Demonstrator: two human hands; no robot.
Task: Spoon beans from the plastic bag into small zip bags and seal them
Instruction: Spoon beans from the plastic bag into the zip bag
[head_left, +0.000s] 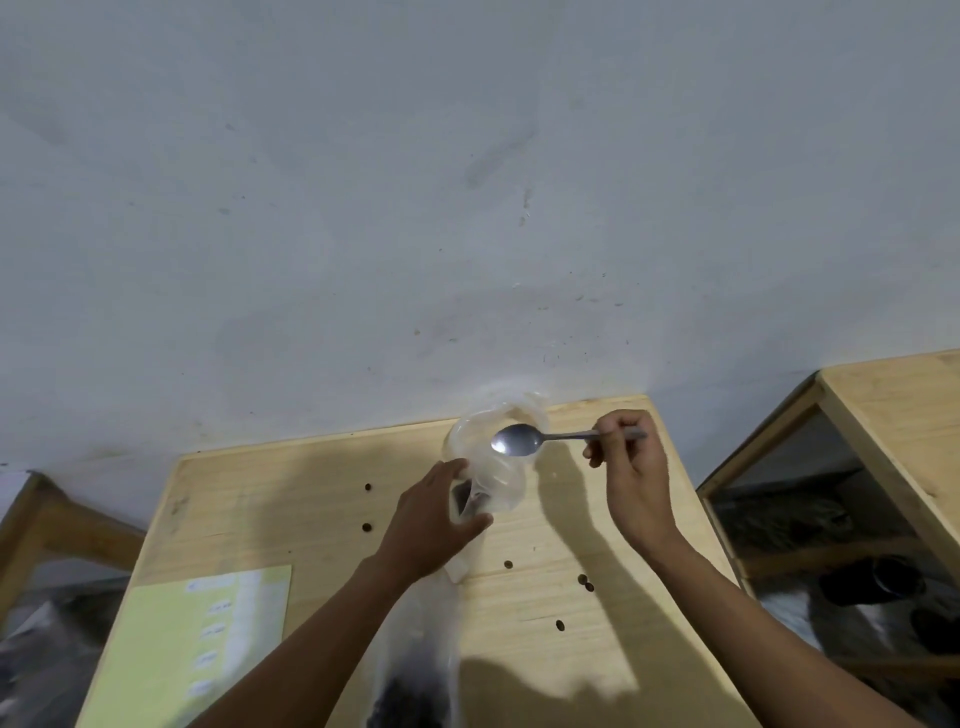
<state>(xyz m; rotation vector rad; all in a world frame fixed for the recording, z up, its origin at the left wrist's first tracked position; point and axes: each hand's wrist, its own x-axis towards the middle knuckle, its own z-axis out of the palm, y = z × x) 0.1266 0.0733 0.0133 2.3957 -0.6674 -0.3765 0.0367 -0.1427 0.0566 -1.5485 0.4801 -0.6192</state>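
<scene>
A clear plastic bag (496, 467) stands with its mouth wide at the far edge of the wooden table (291, 499). My left hand (431, 525) grips its lower side, where something dark shows through the plastic. My right hand (626, 467) pinches the handle of a metal spoon (517, 440), whose empty bowl hangs over the bag's mouth. A second clear bag with dark beans at its bottom (415, 670) lies near the table's front edge, between my forearms.
Several loose beans (586, 582) lie scattered on the table. A pale green sheet with small zip bags on it (192, 639) lies at the front left. A wall rises right behind the table. A wooden shelf unit (883, 467) stands to the right.
</scene>
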